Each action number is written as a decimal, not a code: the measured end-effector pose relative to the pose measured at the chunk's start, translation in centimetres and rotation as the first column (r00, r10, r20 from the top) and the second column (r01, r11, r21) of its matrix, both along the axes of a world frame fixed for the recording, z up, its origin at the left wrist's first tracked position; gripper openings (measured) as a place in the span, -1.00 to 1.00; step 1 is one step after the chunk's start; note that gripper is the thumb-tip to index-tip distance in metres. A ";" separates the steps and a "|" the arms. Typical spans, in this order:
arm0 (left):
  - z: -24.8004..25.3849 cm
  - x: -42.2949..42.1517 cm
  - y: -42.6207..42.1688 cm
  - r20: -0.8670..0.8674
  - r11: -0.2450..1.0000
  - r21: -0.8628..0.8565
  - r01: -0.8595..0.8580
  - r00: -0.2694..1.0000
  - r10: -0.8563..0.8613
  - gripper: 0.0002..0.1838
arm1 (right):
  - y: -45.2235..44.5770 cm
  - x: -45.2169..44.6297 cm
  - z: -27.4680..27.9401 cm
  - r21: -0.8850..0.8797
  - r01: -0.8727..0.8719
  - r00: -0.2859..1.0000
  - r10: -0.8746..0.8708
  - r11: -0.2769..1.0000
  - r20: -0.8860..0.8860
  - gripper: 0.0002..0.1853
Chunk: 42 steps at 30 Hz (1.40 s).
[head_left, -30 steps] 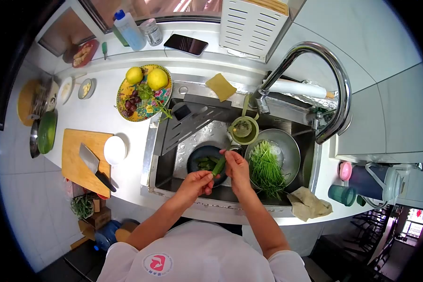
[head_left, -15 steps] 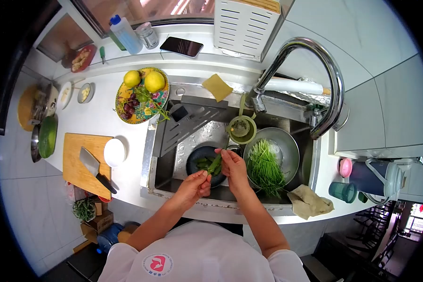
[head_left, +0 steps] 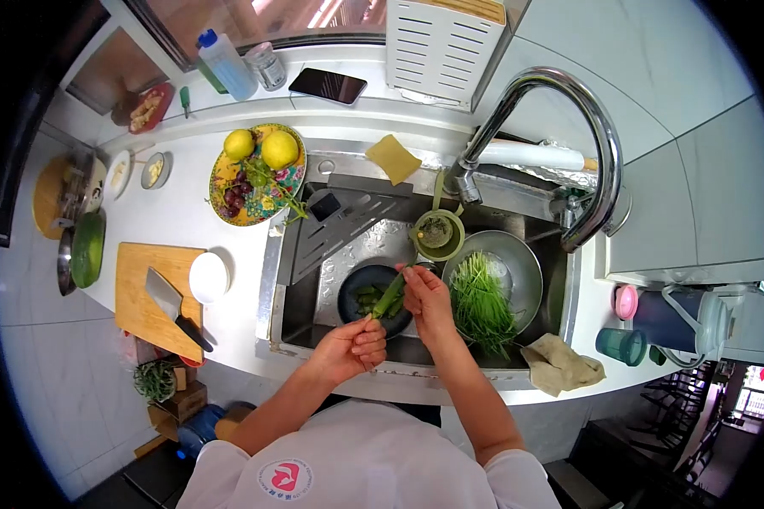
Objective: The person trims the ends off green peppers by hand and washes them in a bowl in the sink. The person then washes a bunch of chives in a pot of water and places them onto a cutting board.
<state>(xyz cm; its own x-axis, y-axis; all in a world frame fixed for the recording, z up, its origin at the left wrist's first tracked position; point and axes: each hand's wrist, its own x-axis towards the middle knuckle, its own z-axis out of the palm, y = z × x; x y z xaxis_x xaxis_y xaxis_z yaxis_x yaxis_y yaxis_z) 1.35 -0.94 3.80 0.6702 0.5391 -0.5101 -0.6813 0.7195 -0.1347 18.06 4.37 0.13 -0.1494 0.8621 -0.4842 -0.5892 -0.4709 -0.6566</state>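
Observation:
My left hand (head_left: 348, 346) pinches the lower end of a long green vegetable pod (head_left: 390, 295), fingers curled. At its upper end, my right hand (head_left: 428, 304) grips the same pod between thumb and fingers. The pod slants between them above a dark round bowl (head_left: 345, 287), in which more green pieces (head_left: 367, 297) lie. Beside my right hand, a metal basin (head_left: 528, 270) holds a bunch of thin green stalks (head_left: 484, 305). Just behind stands a small green strainer cup (head_left: 437, 246). Whether the pod is a pea, pepper or okra I cannot make out.
A chrome faucet (head_left: 607, 161) arches over the sink's right side. Left of the sink, a cleaver (head_left: 166, 295) rests on a cutting board (head_left: 136, 314) near a white bowl (head_left: 209, 276) and a patterned fruit plate (head_left: 267, 208). A cloth (head_left: 560, 365) drapes over the front right edge.
The pod has turned to a steeper slant and shows more of its length between my hands. My left hand has shifted slightly toward me, my right hand slightly rightward.

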 end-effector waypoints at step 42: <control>0.0 0.6 0.0 -0.491 0.987 0.082 0.140 0.867 -0.082 -0.74 | -5.5 -2.7 0.2 0.004 -0.096 0.980 0.094 0.995 0.175 -0.81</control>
